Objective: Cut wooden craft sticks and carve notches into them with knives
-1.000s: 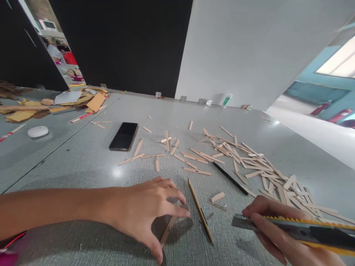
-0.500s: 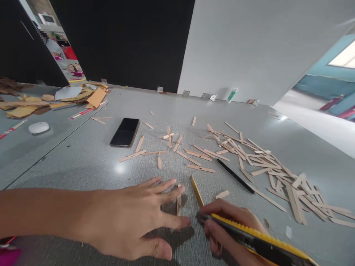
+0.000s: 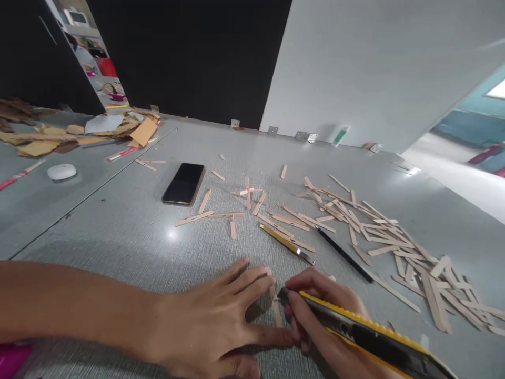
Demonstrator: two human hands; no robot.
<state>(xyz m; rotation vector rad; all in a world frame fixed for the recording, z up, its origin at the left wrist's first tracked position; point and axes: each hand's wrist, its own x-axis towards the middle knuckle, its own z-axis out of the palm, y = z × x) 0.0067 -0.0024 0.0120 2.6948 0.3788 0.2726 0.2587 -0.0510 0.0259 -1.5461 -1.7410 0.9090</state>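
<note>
My left hand (image 3: 213, 326) lies flat with fingers apart. Its fingertips press on a thin wooden craft stick (image 3: 277, 311), one at the top end and another near the lower end. Closed around a yellow and black utility knife (image 3: 355, 329), my right hand (image 3: 315, 300) keeps the knife's tip at the stick's right side, between the left fingers. Whether the blade touches the wood I cannot tell. Beyond the hands, a slim gold-coloured tool (image 3: 282, 239) with a silver end rests against loose sticks. A black pen-like tool (image 3: 343, 255) lies to its right.
A heap of craft sticks (image 3: 394, 242) spreads over the right of the grey table (image 3: 130, 231). Further left are a phone (image 3: 183, 183), a white case (image 3: 62, 172) and torn cardboard (image 3: 51, 141). Black (image 3: 189, 58) and grey (image 3: 366, 68) panels stand behind, with metal brackets along their base.
The gold-coloured tool, earlier upright in view beside my right hand, now lies farther away, slanting across. Both hands have come together at the stick, and the knife tip has moved left to it.
</note>
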